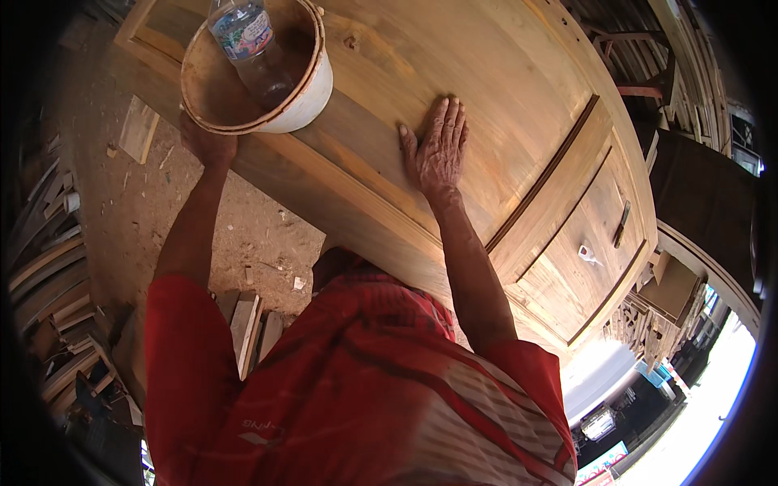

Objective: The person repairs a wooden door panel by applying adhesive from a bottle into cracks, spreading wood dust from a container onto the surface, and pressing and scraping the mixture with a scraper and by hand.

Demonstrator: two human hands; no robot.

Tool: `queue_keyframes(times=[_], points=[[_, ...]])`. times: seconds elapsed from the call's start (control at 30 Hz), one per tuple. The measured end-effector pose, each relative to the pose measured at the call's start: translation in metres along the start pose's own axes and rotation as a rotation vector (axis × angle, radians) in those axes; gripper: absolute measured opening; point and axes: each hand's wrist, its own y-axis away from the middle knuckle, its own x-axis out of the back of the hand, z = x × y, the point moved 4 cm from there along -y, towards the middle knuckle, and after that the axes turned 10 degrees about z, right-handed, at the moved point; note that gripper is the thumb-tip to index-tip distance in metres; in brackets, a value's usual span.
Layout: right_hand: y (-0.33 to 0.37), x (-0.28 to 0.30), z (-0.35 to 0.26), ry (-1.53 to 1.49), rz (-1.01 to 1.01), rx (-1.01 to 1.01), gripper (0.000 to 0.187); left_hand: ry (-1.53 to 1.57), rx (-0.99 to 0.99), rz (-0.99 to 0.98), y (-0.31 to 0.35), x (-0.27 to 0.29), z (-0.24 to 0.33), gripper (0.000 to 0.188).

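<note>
A large panelled wooden door [502, 97] lies across the space in front of me. My right hand [438, 154] rests flat on its broad panel, fingers stretched out and holding nothing. On the door's left part stands a white bucket [312, 97] with a brown-stained inside. A clear plastic bottle [275, 73] with a coloured label leans in it. My left hand [209, 146] is at the door's near left edge, right under the bucket's rim. The bucket hides its fingers, so whether it grips the door edge or the bucket does not show.
On the door's right end lie a small dark strip [622, 224] and a small white object [587, 254]. Timber offcuts [61, 324] pile up at the left. Loose boards [247, 324] lie on the dusty floor [267, 235] beside me. More stacked wood [648, 332] stands at the right.
</note>
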Motion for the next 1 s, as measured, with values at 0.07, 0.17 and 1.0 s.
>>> queue_keyframes(times=[0.07, 0.17, 1.0], points=[[-0.002, -0.003, -0.001, -0.004, 0.002, 0.022, 0.096, -0.018, 0.053, -0.05, 0.0, 0.002, 0.002, 0.074], [0.018, 0.0, -0.007, -0.019, -0.027, 0.047, 0.094, 0.241, 0.155, -0.096, -0.005, 0.014, 0.008, 0.073], [0.005, 0.012, -0.001, -0.006, -0.087, 0.239, 0.067, 0.04, 0.145, -0.115, -0.004, 0.004, 0.001, 0.087]])
